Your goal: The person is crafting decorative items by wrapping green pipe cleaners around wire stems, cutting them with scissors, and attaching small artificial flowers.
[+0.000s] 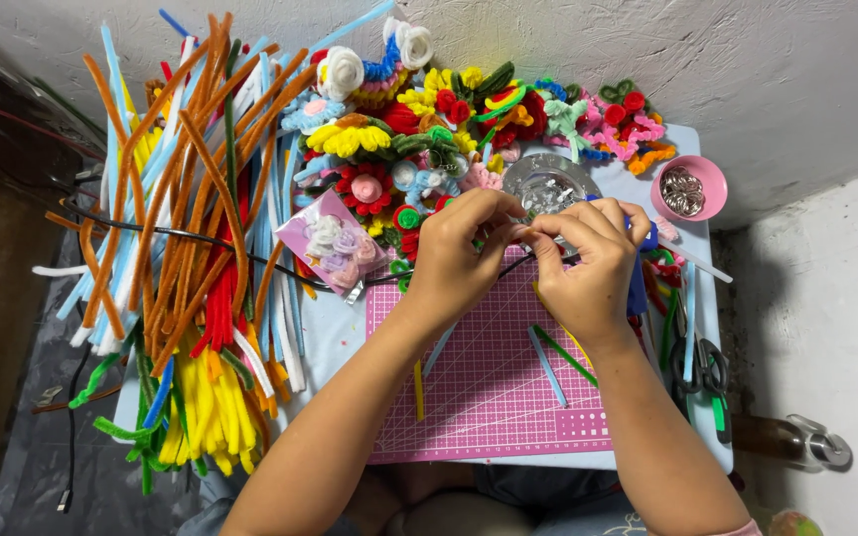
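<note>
Pink cutting mat point(494, 387) sits dead centre on the small table point(335, 337), and both hands are working just above its top edge. From where I'm watching, the left hand point(454, 253) and right hand point(588, 263) meet fingertip to fingertip, pinching something small and pale pink between them (too tiny and too covered by fingers for me to say what it is). The pinch point is right in front of the clear glass bowl point(548, 184).

A few loose stems point(548, 365) lie on the mat under the wrists: blue, green, yellow. To the left there's a huge heap of pipe cleaners point(191, 248), mostly orange, light blue, yellow and red. Along the wall is a row of finished flowers point(429, 119). A clear bag point(332, 243) of pastel roses rests beside the left hand, a pink bowl point(689, 189) of metal bits is off to the right, and scissors point(707, 372) lie at the right edge.
</note>
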